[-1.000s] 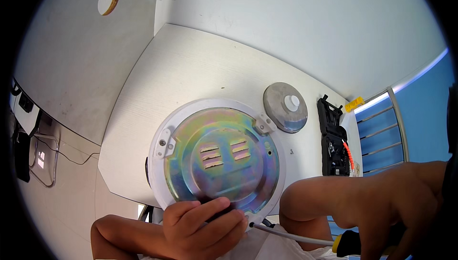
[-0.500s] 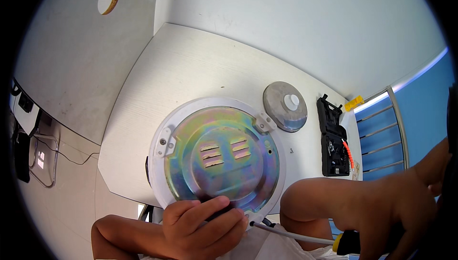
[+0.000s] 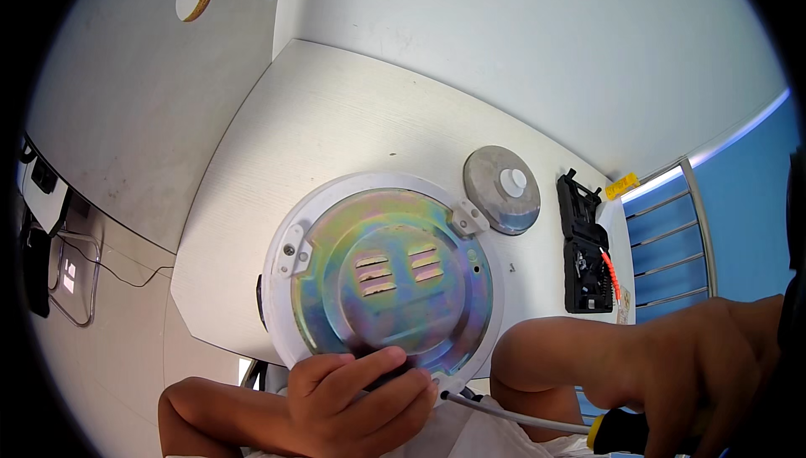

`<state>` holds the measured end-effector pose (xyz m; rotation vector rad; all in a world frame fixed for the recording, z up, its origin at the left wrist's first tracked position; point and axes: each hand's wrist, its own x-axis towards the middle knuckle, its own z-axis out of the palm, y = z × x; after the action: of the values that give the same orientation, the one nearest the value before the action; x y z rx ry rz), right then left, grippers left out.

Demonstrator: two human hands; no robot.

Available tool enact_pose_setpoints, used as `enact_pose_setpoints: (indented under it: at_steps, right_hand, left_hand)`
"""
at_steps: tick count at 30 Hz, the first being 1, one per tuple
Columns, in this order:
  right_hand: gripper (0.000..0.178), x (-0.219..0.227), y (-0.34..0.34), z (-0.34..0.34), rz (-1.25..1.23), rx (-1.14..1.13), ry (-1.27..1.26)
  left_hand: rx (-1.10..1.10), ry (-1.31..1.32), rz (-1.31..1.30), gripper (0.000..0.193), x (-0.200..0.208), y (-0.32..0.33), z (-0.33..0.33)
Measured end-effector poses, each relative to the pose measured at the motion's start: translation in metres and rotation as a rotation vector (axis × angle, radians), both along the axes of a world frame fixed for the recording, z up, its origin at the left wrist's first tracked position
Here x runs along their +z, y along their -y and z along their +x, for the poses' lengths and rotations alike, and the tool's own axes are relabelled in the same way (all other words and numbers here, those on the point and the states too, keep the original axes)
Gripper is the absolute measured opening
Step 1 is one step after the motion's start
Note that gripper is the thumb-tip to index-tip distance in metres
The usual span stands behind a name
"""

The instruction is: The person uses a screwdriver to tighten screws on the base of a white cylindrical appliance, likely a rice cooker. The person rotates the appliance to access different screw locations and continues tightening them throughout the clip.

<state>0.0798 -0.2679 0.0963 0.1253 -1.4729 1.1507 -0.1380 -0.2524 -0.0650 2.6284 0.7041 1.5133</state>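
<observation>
A round appliance base (image 3: 395, 290) stands upturned at the table's near edge, its iridescent metal bottom plate facing me. Vent slots are cut in the plate, and white feet sit on the pale rim around it. At the near side, my left hand (image 3: 361, 403) grips the base, fingers lying over the plate's edge. In my right hand (image 3: 701, 374), at the lower right, is a screwdriver (image 3: 617, 433) with a black and yellow handle. Its long grey shaft points left, and its tip is by the near foot, next to my left fingertips. Whether a screw sits there is hidden.
Behind the base to the right lies a round metal lid (image 3: 495, 198) with a white knob. Farther right are an open black tool case (image 3: 579, 265), an orange-red tool (image 3: 611, 273) and a yellow item (image 3: 623, 185). A small screw (image 3: 512, 268) lies on the white table (image 3: 336, 97).
My right hand has turned a little around the screwdriver handle, and the handle sits slightly farther right. The left hand and the appliance base have stayed in place.
</observation>
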Motion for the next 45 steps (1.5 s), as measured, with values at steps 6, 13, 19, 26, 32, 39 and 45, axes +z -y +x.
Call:
enact_pose_setpoints:
  at_steps: [6,13,19,26,32,39,45]
  right_hand:
    - [0.034,0.001,0.003,0.002,0.001,-0.015,0.001]
    - [0.034,0.006,0.006,0.003,0.0,-0.04,0.01]
    - [0.034,0.008,0.011,0.005,0.005,-0.061,0.014]
    - [0.034,0.008,0.012,0.007,0.006,-0.078,0.019]
    - [0.034,0.009,0.012,0.007,0.003,-0.088,0.022]
    - [0.034,0.011,0.013,0.008,0.007,-0.092,0.023]
    - [0.034,0.011,0.011,0.01,0.005,-0.098,0.028]
  left_hand:
    - [-0.001,0.0,-0.003,0.017,0.001,0.0,0.0]
    - [-0.011,-0.004,-0.017,0.017,0.002,0.0,-0.001]
    - [-0.016,0.0,-0.001,0.016,0.002,-0.001,0.0]
    - [-0.002,-0.003,-0.012,0.014,0.002,0.0,0.0]
    - [-0.015,-0.02,-0.018,0.013,0.002,0.0,-0.001]
    - [-0.02,-0.017,-0.008,0.014,0.002,-0.001,-0.002]
    - [-0.02,-0.015,-0.011,0.015,0.001,-0.001,-0.002]
